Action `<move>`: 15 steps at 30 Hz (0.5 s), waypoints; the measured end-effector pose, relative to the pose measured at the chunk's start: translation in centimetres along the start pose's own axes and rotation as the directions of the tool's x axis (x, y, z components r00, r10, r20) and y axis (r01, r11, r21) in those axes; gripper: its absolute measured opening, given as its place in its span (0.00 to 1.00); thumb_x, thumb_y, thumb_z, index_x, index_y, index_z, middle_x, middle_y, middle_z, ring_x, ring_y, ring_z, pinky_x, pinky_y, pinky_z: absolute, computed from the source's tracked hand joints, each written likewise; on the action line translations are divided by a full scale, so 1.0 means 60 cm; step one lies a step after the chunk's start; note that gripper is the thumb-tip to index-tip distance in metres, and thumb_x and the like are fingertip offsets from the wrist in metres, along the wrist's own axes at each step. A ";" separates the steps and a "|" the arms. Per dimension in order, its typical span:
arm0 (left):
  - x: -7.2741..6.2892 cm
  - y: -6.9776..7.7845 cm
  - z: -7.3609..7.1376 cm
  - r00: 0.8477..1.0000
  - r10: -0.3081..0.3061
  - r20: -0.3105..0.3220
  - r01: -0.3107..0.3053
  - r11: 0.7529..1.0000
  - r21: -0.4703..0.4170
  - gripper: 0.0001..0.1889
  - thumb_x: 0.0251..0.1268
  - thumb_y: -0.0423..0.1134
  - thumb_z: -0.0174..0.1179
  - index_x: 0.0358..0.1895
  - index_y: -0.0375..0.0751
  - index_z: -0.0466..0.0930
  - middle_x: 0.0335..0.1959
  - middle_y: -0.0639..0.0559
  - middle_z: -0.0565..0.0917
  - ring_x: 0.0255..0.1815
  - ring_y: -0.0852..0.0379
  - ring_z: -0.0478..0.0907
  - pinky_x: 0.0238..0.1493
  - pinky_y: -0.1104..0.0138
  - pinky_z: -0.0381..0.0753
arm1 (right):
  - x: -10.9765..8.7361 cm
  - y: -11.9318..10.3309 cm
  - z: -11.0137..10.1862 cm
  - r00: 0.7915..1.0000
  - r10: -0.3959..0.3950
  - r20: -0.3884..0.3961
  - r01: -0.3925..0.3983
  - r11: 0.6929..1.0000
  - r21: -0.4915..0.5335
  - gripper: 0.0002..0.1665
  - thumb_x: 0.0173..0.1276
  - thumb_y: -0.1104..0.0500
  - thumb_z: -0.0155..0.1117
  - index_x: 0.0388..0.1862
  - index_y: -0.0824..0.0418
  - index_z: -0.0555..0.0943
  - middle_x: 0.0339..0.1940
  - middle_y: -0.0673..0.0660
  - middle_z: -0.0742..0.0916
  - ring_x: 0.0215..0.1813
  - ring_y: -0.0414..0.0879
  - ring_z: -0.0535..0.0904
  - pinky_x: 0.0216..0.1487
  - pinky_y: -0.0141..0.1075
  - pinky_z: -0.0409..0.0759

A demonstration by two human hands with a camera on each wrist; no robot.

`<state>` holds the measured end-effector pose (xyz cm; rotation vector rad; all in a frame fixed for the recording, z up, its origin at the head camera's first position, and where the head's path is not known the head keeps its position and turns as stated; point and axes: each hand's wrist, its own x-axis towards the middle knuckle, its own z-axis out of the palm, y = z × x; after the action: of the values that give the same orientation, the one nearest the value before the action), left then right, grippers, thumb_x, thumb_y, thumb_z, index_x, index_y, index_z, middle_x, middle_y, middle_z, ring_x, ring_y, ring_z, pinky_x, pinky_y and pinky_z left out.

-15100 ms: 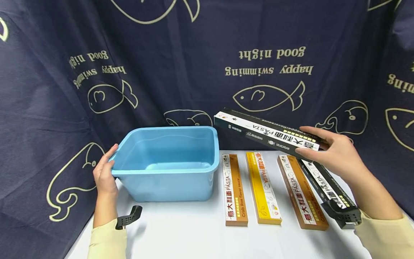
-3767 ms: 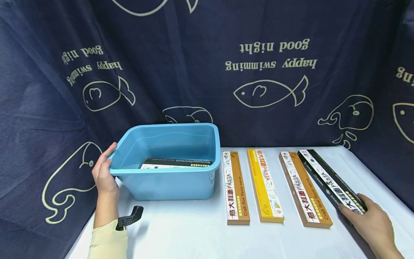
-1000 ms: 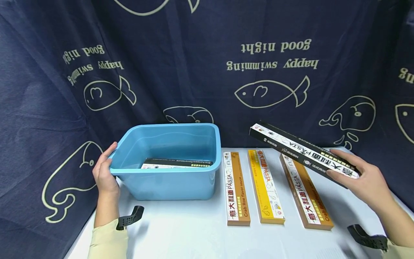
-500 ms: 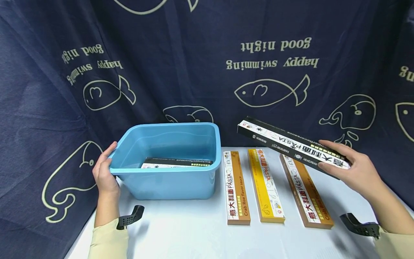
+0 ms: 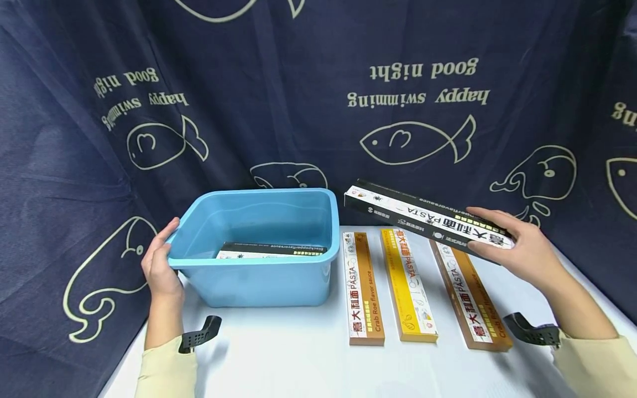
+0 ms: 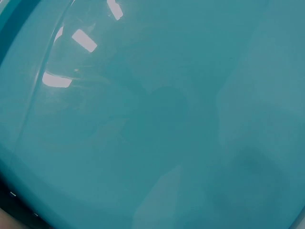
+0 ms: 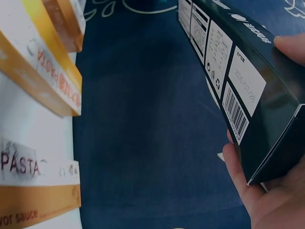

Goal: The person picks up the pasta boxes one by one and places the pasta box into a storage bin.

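In the head view, my right hand (image 5: pixel 527 251) grips the near end of a long black pasta box (image 5: pixel 418 213), raised off the table and tilted. Its far end is close to the right rim of a blue plastic basin (image 5: pixel 264 284). The right wrist view shows fingers and thumb around that box (image 7: pixel 259 100), with its barcode side visible. My left hand (image 5: pixel 161 271) holds the basin's left rim; the left wrist view is filled by blue plastic (image 6: pixel 157 114), no fingers readable. Inside the basin lies another black pasta box (image 5: pixel 273 249), partly hidden by the front wall.
Right of the basin, three pasta boxes lie lengthwise on the white table (image 5: pixel 278 354): a brown crab roe box (image 5: pixel 365 293), a yellow box (image 5: pixel 405 293) and another brown box (image 5: pixel 470 304). A dark blue curtain (image 5: pixel 318 110) with fish prints hangs behind.
A first black pasta box went from my right hand into the basin. The second was lifted from the table's far right and has moved left towards the basin. My left hand stays put.
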<state>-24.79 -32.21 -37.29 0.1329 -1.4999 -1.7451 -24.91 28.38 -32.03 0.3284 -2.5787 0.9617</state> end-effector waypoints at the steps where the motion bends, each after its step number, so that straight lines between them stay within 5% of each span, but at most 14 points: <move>1: 0.000 -0.001 0.000 1.000 0.005 0.000 -0.005 1.000 0.001 0.27 0.67 0.31 0.36 0.61 0.38 0.81 0.62 0.55 0.83 0.66 0.56 0.73 0.60 0.67 0.63 | 0.003 -0.002 0.002 1.000 -0.008 -0.001 0.008 1.000 0.002 0.38 0.60 0.51 0.75 0.70 0.43 0.75 0.49 0.30 0.75 0.40 0.36 0.70 0.32 0.31 0.70; 9: 0.001 -0.001 0.001 1.000 -0.007 0.005 0.007 1.000 -0.011 0.27 0.67 0.30 0.35 0.61 0.38 0.81 0.62 0.56 0.83 0.65 0.56 0.73 0.59 0.67 0.63 | 0.027 -0.022 0.015 0.997 -0.072 0.023 0.071 0.996 0.050 0.37 0.61 0.54 0.74 0.70 0.46 0.75 0.52 0.33 0.76 0.40 0.37 0.72 0.32 0.30 0.71; 15: 0.002 -0.001 0.002 1.000 0.010 -0.004 -0.010 1.000 -0.016 0.27 0.66 0.30 0.36 0.61 0.37 0.81 0.61 0.55 0.84 0.65 0.56 0.74 0.59 0.68 0.63 | 0.043 -0.045 0.027 0.997 -0.052 0.058 0.047 0.996 0.078 0.36 0.62 0.54 0.73 0.70 0.43 0.75 0.54 0.42 0.79 0.42 0.40 0.74 0.35 0.30 0.73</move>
<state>-24.94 -32.19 -37.26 0.1203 -1.4811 -1.7476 -26.74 25.10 -30.52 0.4463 -2.5791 1.0500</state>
